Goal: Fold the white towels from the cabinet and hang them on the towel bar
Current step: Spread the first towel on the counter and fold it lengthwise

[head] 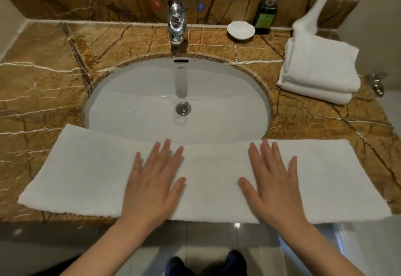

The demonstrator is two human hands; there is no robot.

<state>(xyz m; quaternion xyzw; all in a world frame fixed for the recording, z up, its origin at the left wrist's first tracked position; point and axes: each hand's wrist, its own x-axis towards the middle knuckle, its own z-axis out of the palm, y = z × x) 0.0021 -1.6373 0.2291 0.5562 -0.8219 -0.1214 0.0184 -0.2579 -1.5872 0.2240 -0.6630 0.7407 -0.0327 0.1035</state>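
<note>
A long white towel (208, 180), folded into a narrow strip, lies across the front edge of the brown marble counter (43, 93) and covers the near rim of the sink. My left hand (152, 184) presses flat on its middle-left part with fingers spread. My right hand (275, 184) presses flat on its middle-right part the same way. A stack of folded white towels (319, 69) sits at the counter's right rear. No towel bar is in view.
The white oval sink (178, 102) fills the counter's middle, with a chrome tap (177, 24) behind it. A white soap dish (240, 30), a dark green pump bottle (266, 15) and a white vase (321, 4) stand along the back ledge. Tiled floor lies below.
</note>
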